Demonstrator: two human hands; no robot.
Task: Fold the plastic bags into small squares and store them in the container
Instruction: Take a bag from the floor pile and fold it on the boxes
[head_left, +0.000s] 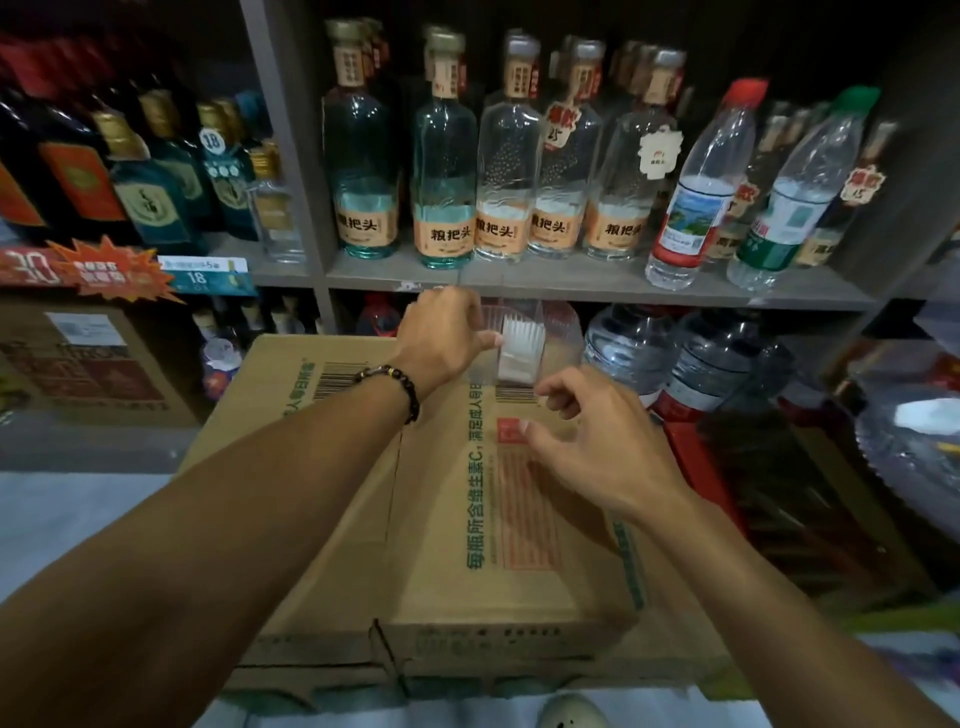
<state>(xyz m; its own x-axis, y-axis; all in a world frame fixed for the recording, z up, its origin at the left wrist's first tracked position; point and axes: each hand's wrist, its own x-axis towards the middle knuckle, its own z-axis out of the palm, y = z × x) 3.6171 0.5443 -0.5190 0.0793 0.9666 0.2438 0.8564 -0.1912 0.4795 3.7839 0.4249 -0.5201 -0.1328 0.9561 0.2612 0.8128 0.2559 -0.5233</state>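
Nearest to me is a big cardboard box (467, 519) that the person uses like a table. Both arms reach out over its top.

The right hand (597, 441) hangs just above the box lid with its fingers loosely bent. It holds nothing that I can see. A bit farther on, the left hand (441, 338), with a bead bracelet (400, 384) on the wrist, is at the side of a clear plastic container (524, 338) standing at the far edge of the box. Its fingers are curled by the container wall and seem to hold it steady (the wall is see-through, so I cannot be sure how tight the hold is). Inside the container stands a row of folded bags (519, 348), white and packed side by side.

What could go wrong? I think the container could slide or tip off the far edge if the left hand pushes too hard, because it looks light. The packed bags could also spring open and pop out if nothing presses them down.

Behind the box is a grey shelf (571, 283). Tall glass bottles (441, 156) with orange labels stand in a row on it, and two plastic water bottles (701, 182) lean at the right end. Big water jugs (675, 353) sit under the shelf, just beside the container, so there is little room to move it back.
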